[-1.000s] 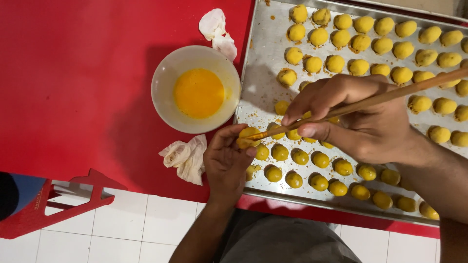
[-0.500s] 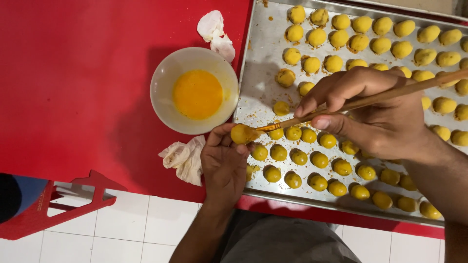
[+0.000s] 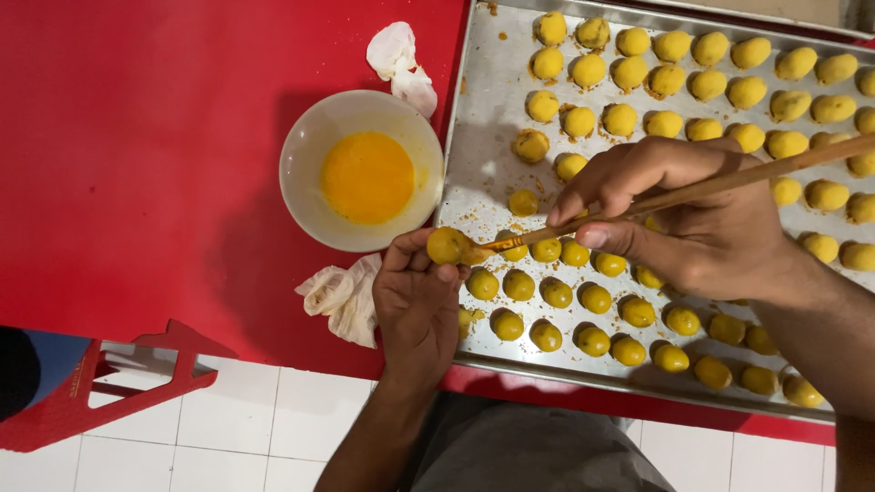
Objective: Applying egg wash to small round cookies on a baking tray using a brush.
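While the left hand [image 3: 417, 305] pinches a dough ball [image 3: 447, 246], the brush [image 3: 656, 199] gripped in the right hand [image 3: 693, 214] slants in from the right, tip touching.

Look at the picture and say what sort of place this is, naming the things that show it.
Probably a home kitchen or small bakery. A metal baking tray of yellow dough balls sits on a red table beside a bowl of beaten egg; the right hand brushes a ball held by the left hand.

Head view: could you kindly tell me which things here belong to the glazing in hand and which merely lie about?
In use: left hand, yellow ball, right hand, brush, bowl of egg wash, baking tray.
Lying about: crumpled tissues, red stool.
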